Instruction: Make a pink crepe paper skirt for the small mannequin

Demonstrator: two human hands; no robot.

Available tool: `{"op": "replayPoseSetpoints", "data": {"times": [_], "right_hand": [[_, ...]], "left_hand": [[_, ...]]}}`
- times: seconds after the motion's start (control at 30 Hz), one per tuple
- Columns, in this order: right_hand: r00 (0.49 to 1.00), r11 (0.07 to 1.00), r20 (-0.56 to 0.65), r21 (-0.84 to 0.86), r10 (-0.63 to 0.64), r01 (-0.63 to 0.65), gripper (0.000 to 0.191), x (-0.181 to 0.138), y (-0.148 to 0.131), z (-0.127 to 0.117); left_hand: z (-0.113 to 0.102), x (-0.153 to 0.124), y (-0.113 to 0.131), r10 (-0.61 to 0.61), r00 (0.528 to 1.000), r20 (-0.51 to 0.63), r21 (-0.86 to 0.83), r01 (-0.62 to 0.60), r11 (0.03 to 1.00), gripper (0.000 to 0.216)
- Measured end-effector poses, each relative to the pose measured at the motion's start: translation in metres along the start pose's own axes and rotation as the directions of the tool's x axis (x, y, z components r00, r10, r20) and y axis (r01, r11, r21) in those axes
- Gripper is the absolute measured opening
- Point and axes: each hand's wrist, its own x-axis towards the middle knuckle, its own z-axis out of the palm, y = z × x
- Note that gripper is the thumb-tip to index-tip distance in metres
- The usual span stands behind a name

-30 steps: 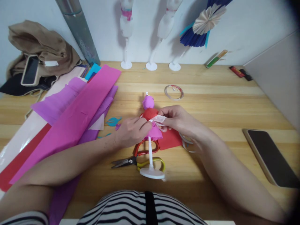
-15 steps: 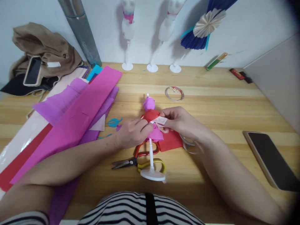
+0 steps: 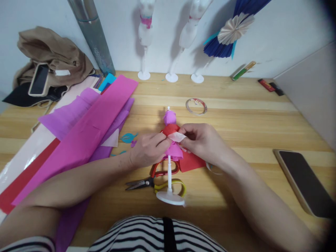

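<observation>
A small doll mannequin dressed in pink and red paper [image 3: 169,118] stands between my hands on a white stand [image 3: 170,197]. My left hand [image 3: 152,147] is closed, its fingertips pressed at the mannequin's waist, below the red piece [image 3: 171,129]. With thumb and forefinger, my right hand [image 3: 201,141] pinches the right end of a white ribbon-like strip [image 3: 177,136], drawn across the waist. The strip's left end disappears under my left fingertips. Behind the stand lie scissors [image 3: 149,182] with one red and one yellow handle, and a red sheet [image 3: 193,161] lies partly under my right hand.
Pink and purple crepe paper [image 3: 86,129] covers the left side, near a bottle [image 3: 97,45] and brown cloth [image 3: 52,52]. White mannequins [image 3: 145,36] stand along the wall. A ring-shaped clear container [image 3: 196,106] sits behind my hands; a phone [image 3: 304,182] lies at right.
My right hand has shifted slightly right and down, and the white strip now lies flatter and straighter across the waist. The whole view has moved a little.
</observation>
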Motion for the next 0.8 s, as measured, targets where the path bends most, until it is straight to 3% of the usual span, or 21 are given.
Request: {"op": "replayPoseSetpoints", "data": {"times": [0.13, 0.3, 0.6, 0.8], "right_hand": [[0.991, 0.978, -0.099, -0.196, -0.095, 0.074, 0.018, -0.006, -0.010, 0.003], [0.977, 0.967, -0.127, -0.210, -0.174, 0.145, 0.023, -0.007, -0.014, 0.003], [0.996, 0.988, -0.086, -0.154, -0.037, 0.023, 0.019, -0.005, -0.006, 0.006], [0.993, 0.989, -0.107, -0.143, -0.052, 0.037, 0.018, -0.003, -0.004, 0.006]], "left_hand": [[-0.001, 0.002, 0.000, 0.019, 0.999, -0.051, 0.045, -0.016, 0.999, 0.015], [-0.001, 0.001, 0.001, 0.024, 0.998, -0.059, 0.070, -0.020, 0.997, 0.016], [0.000, 0.001, 0.002, 0.018, 0.998, -0.065, 0.090, -0.012, 0.996, 0.019], [0.001, 0.003, 0.003, -0.049, 0.996, -0.075, 0.021, 0.051, 0.998, 0.014]]}}
